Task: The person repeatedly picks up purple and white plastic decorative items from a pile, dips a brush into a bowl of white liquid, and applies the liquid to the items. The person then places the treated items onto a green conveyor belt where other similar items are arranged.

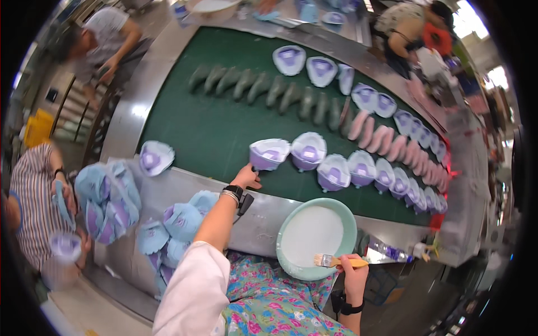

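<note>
One purple shoe part (269, 154) on the green belt (213, 129) is pinched by our left hand (246, 177); our right hand (354, 267) grips a brush (336, 261) at the bowl (291, 263). Loose pinching could topple it against its neighbour

One basin (291, 255), one brush (332, 260), two wristbands (232, 192) (one on each arm).
</note>
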A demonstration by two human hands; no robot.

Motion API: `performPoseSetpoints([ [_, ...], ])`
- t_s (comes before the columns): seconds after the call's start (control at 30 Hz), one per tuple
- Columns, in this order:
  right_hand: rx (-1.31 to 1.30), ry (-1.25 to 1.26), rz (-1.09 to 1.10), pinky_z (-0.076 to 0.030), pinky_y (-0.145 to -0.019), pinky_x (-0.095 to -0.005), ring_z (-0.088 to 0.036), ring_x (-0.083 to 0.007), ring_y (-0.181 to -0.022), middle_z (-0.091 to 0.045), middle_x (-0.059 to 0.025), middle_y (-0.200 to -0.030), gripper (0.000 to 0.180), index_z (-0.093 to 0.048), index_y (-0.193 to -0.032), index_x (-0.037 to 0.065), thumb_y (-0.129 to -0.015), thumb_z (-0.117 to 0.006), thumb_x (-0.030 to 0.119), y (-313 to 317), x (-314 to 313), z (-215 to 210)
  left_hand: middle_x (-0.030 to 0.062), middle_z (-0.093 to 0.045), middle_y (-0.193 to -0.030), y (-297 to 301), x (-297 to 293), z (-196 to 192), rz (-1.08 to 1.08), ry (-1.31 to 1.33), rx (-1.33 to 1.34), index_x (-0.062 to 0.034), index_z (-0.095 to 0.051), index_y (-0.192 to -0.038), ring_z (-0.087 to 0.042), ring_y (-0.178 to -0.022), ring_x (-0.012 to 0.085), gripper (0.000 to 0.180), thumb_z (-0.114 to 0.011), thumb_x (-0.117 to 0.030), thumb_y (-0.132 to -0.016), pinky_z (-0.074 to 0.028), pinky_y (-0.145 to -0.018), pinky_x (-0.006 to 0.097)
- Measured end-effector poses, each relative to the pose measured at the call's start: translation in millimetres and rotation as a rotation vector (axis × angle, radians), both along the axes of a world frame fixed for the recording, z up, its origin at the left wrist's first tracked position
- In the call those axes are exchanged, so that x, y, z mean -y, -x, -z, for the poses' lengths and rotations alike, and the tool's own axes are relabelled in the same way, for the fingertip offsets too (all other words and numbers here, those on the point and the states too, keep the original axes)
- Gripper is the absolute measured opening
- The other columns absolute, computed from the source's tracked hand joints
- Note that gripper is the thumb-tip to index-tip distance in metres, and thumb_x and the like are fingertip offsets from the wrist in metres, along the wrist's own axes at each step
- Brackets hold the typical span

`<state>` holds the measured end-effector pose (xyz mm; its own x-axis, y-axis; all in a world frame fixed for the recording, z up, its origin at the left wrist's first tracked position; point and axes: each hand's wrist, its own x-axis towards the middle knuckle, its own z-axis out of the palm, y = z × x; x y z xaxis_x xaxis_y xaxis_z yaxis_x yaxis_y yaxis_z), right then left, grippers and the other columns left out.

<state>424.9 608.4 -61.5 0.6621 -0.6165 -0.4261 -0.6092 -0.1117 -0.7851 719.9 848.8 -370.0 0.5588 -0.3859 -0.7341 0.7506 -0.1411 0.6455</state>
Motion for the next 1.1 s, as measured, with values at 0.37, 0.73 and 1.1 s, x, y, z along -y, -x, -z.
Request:
performPoseSetpoints([
  [0.37, -0.013, -0.062, -0.161, -0.048, -0.071, -0.0247, -0.060, -0.0114, -0.079, -0.069, -0.0105, -0.094, 0.020, -0.061, -0.093, -0.004, -0.102, -0.054, 0.013, -55, -23, 19, 0.0216, -0.061, -0.120, -17, -411, 46, -0.580, -1.097, 0.632, 0.0031, -0.046, -0.129, -0.059, -0.115, 0.0347, 0.071, -0.082, -0.009, -0.070, -0.046, -0.101, 0.046],
  [0.73, 0.162, 0.244, -0.635, -0.051, -0.076, -0.0321, -0.062, -0.0231, -0.084, -0.066, -0.0129, -0.105, 0.027, -0.068, -0.108, 0.001, -0.083, -0.075, 0.006, -105, -98, -24, 0.0126, -0.047, -0.116, 77, -65, -177, -0.458, -0.271, 0.996, -0.0048, -0.040, -0.130, -0.052, -0.106, 0.0258, 0.070, -0.081, -0.017, -0.075, -0.045, -0.092, 0.037],
  [1.1, 0.359, 0.127, -0.520, -0.053, -0.081, -0.0372, -0.067, -0.0281, -0.095, -0.069, -0.0126, -0.102, 0.034, -0.070, -0.105, 0.002, -0.074, -0.083, 0.006, -31, -80, -80, 0.0207, -0.044, -0.143, 197, -16, -286, 0.029, 0.353, 1.188, -0.0027, -0.050, -0.134, -0.056, -0.120, 0.0361, 0.061, -0.072, 0.000, -0.077, -0.044, -0.104, 0.045],
])
